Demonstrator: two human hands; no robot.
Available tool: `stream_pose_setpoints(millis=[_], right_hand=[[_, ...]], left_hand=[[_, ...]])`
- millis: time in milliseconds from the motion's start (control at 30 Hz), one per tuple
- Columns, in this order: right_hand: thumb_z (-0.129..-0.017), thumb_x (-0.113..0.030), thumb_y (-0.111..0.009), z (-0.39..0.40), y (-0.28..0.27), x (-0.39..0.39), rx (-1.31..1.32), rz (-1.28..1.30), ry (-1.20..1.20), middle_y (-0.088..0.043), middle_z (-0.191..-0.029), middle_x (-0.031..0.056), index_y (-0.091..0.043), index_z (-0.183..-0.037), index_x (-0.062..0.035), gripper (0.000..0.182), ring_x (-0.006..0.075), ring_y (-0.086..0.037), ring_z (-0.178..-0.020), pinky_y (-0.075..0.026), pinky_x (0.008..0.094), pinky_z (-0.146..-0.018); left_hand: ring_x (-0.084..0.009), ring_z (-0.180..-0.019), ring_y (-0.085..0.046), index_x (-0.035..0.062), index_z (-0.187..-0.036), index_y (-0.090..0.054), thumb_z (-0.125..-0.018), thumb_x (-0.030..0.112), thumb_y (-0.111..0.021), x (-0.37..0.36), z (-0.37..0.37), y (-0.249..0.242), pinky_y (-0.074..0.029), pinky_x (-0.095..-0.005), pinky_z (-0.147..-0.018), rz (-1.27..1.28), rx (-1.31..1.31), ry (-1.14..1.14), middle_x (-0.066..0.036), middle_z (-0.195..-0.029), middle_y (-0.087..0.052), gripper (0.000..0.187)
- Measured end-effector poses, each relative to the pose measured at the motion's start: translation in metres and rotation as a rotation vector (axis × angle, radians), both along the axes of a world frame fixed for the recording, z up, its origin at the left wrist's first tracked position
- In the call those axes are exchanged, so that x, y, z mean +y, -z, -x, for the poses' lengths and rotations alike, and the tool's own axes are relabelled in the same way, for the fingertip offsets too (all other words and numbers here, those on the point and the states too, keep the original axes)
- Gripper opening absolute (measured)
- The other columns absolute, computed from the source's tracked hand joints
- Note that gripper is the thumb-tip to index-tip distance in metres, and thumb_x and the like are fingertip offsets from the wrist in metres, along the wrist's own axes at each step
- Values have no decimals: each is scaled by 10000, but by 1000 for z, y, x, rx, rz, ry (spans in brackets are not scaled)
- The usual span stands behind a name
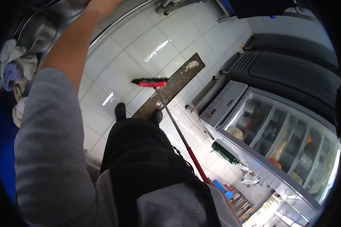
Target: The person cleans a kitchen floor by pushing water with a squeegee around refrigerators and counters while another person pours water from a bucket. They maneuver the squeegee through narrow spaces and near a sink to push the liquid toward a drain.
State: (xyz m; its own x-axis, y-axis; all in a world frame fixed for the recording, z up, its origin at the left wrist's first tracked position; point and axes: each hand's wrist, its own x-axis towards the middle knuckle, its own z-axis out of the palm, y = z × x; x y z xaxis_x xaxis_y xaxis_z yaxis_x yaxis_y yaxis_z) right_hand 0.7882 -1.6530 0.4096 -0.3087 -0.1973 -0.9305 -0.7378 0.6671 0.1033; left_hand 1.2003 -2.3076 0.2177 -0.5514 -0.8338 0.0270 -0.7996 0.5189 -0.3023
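Observation:
A long-handled broom (172, 118) with a red head and black bristles reaches across the white tiled floor. Its head rests at the edge of a wet, brown drain strip (182, 78). At the red upper end of the handle is my right hand (210, 183), closed around it and mostly hidden by my body. My left arm, in a grey sleeve, stretches up toward a metal rail. Only the base of my left hand (104, 4) shows at the top edge; its fingers are cut off. My dark boots (120, 111) stand beside and on the strip.
Right of me stands a glass-doored refrigerator (280, 132) with containers inside. Near its edge is a green cylindrical object (224, 152). Crumpled cloths (17, 70) and a metal pot (38, 34) lie at left. The metal rail (117, 23) crosses above the wet tiles (155, 51).

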Motion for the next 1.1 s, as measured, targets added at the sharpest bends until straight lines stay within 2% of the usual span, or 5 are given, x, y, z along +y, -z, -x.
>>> stream_pose_setpoints(millis=[200, 567, 800, 900, 1100], right_hand=[[-937, -201, -503, -43, 78, -176, -63, 282, -216, -608, -1151, 215, -282, -1450, -356, 580, 425, -601, -1003, -492, 466, -848], [-957, -245, -438, -154, 335, -479, -151, 601, -355, -634, -927, 286, -260, -1456, -325, 536, 442, -621, -881, -496, 505, -741], [-945, -241, -453, -4, 289, -221, 92, 181, -553, -646, -857, 287, -174, -1470, -289, 597, 474, -630, -794, -495, 543, -730], [-972, -389, -363, 25, 188, -71, 205, -49, -405, -668, -855, 217, -627, -1001, -58, 425, 404, -650, -820, -502, 517, -739], [-958, -335, -404, -31, 50, 46, 166, -222, -157, -649, -939, 234, -483, -1285, -142, 388, 404, -636, -888, -493, 511, -756]], left_hand=[[-441, -1254, -418, 163, -1291, -527, -866, 150, -466, -12, -11, 22, -324, -550, -1056, 76, 10, 59, -146, -1491, -302, 429], [-410, -1204, -478, 166, -1229, -557, -926, 289, -477, 0, -9, 5, -363, -565, -1017, -31, 73, 30, -171, -1487, -304, 337], [-409, -1231, -456, 150, -1301, -508, -915, 196, -436, -7, -10, 15, -357, -576, -1021, 39, 20, 35, -148, -1491, -296, 396], [-423, -1252, -432, 154, -1320, -496, -912, 180, -425, -12, -11, 20, -339, -583, -1033, 38, 18, 29, -138, -1492, -296, 415], [-440, -1292, -384, 167, -1346, -481, -914, 190, -422, -7, -9, 8, -289, -590, -1065, 15, -19, 17, -124, -1508, -272, 436]])
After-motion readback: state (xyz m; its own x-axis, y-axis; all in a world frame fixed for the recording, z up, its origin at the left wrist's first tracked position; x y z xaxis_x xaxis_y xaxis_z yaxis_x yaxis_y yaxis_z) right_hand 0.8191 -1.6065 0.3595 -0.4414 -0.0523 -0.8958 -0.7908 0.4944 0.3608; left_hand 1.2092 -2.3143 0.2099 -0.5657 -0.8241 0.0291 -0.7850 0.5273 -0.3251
